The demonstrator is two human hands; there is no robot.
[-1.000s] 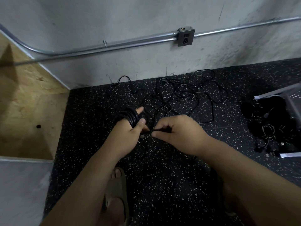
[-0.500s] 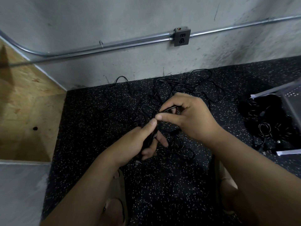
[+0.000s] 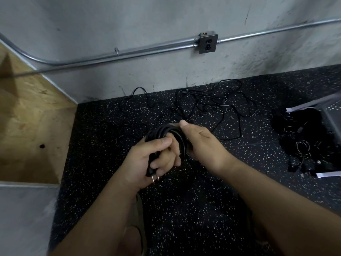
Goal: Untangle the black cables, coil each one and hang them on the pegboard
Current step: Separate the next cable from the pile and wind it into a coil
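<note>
Step in hand: by my reading, finishing the coil [image 3: 166, 131] of one black cable, held above the floor [image 3: 184, 209] between both hands
Left hand [image 3: 145, 159]: fingers curled round the near side of the loops; the plug [image 3: 153, 175] pokes out below the palm, two bare prongs showing
Right hand [image 3: 203, 143]: wrapped round the far side of the same loops, thumb laid over the top
Doing it well: loops are best kept one size and stacked flat, pinched at one spot, with the free end wound round the bundle so it cannot spring open; whether a loose tail runs off to the floor I cannot tell
Tangle [image 3: 212, 106]: thin black leads in loose crossing loops, beyond the hands at the foot of the wall
Sorted heap [image 3: 302, 145]: dark coiled cables at the right, beside a tilted grey perforated panel [image 3: 332, 115], likely the pegboard
Cable feel: thick, round, matte jacket, probably springy
Floor: black rubber flecked with pale specks
Surroundings: rough grey concrete, metal outlet box [image 3: 208, 43], coarse plywood [image 3: 33, 117] at left
</note>
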